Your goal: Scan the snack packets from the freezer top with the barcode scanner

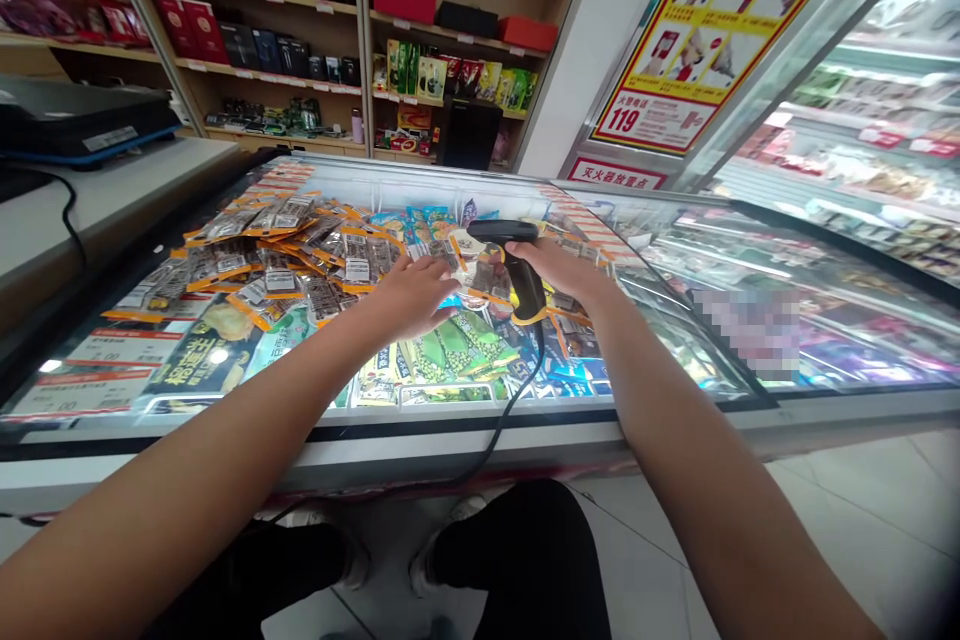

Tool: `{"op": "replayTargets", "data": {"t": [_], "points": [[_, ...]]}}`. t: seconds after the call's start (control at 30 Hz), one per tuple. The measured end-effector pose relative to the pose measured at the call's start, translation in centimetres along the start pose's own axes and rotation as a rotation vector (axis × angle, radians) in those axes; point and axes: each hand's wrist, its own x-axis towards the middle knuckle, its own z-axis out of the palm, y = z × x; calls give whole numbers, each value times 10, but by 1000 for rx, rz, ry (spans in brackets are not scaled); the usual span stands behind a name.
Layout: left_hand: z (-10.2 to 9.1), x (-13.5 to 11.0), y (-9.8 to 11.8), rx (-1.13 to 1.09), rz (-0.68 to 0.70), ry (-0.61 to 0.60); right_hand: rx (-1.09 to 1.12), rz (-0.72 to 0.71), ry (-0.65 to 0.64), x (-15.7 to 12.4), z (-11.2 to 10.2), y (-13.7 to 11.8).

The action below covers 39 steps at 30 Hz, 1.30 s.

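My right hand (559, 270) is wrapped round the handle of a black barcode scanner (510, 255), whose head points left over the chest freezer (465, 420). A black cable (517, 390) runs from the scanner down over the freezer's front edge. My left hand (412, 295) reaches into the freezer with its fingers spread, lying on the packets of frozen goods (300, 260) just left of the scanner. Orange-and-silver packets lie in a heap to the left, green packets (450, 350) lie under my hands.
A grey counter (112, 200) with a black device (75, 120) stands at the left. Wooden shelves (360, 40) of boxes and bottles fill the back wall. A glass-lidded freezer section (787, 320) and an upright chiller (862, 120) are to the right. A poster (705, 30) hangs above.
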Motion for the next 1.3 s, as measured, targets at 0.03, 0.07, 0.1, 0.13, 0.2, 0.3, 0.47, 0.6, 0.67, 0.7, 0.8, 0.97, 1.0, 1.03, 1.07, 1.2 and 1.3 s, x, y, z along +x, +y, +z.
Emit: {"op": "replayTargets", "data": {"t": [0.03,0.07,0.1,0.13,0.2,0.3,0.47,0.6,0.67,0.7,0.8,0.97,1.0,1.03,1.07,1.2,1.3], "points": [[0,0,-2,28,-31,4,-8,5,7,-1,1,0],[0,0,-4,55,-67,18,-24,16,13,-1,2,0],[0,-1,-5,82,-99,39,-43,33,21,-2,3,-1],[-1,-1,-7,107,-129,61,-58,52,26,-2,5,-2],[-2,-1,-9,149,-179,93,-21,63,9,-2,11,-3],[-2,-1,-9,171,-233,128,204,27,-80,1,24,-6],[1,-1,6,21,-180,163,613,80,-369,1,45,-15],[8,4,21,-68,-181,92,759,93,-472,-1,49,-22],[12,6,23,-70,-199,83,782,92,-446,-1,47,-23],[13,7,23,-70,-202,85,786,93,-420,-1,46,-23],[13,7,20,-55,-198,102,746,106,-317,-2,34,-24],[1,0,8,62,-227,198,514,170,-396,-16,3,-32],[-1,-2,4,83,-234,211,447,167,-447,-20,-2,-34],[-3,-3,0,100,-242,220,382,159,-495,-23,-6,-35],[-4,-4,-4,113,-252,224,326,149,-536,-25,-8,-37],[-7,-8,-18,122,-298,203,215,146,-632,-29,-8,-40],[-7,-9,-21,109,-308,185,194,136,-631,-29,-5,-42]]}}
